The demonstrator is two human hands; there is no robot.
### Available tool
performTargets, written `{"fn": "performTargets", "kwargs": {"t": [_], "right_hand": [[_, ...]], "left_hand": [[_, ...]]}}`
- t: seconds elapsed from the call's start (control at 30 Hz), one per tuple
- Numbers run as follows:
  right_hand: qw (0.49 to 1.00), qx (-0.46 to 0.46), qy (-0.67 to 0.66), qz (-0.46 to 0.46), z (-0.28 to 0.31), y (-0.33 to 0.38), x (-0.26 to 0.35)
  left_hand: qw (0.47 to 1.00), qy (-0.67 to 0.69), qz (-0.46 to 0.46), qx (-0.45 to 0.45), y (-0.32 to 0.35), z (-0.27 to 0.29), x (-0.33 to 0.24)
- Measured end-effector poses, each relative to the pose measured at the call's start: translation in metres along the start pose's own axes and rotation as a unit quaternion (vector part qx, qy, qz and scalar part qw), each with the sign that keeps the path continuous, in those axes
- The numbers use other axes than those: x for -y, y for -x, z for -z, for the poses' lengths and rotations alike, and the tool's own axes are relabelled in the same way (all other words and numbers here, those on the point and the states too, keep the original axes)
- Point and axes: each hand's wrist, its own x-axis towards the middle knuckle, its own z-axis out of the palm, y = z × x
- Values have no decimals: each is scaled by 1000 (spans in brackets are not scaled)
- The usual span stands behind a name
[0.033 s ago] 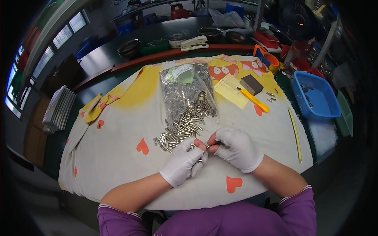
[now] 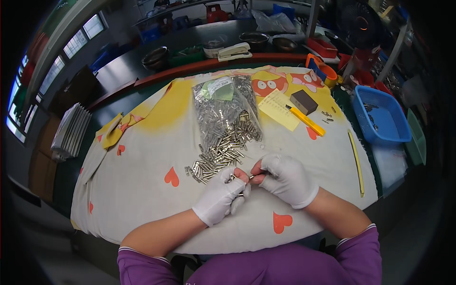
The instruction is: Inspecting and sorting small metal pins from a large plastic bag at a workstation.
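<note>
Nothing moved, both gloved hands fingertips together pinching small metal part

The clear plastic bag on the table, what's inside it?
The clear plastic bag holds many small silver metal pieces and a greenish paper slip; more pieces spill from its open end. Anything under them is hidden.

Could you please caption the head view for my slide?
Gloved hands, left hand and right hand, pinch a small metal part beside spilled metal pins.

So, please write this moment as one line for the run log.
left hand: holds small metal part | right hand: pinches same part | pile of small silver metal pieces: on cloth | clear plastic bag: open behind
</note>
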Motion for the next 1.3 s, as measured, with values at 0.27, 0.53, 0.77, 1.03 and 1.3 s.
{"fn": "performTargets", "kwargs": {"t": [0.27,0.53,0.77,1.03,1.3], "right_hand": [[1000,-19,-12,2,-2,0,-4],[999,-3,26,-25,1,1,-3],[1000,-14,-14,-9,-3,1,-6],[1000,-16,-19,7,-3,0,-5],[1000,-16,-6,25,-5,2,-9]], "left_hand": [[1000,22,-4,6,0,1,1],[1000,-4,-20,14,0,1,2],[999,-13,-13,29,-1,3,1],[1000,4,3,24,0,3,-1],[998,-8,36,42,-1,2,-2]]}}
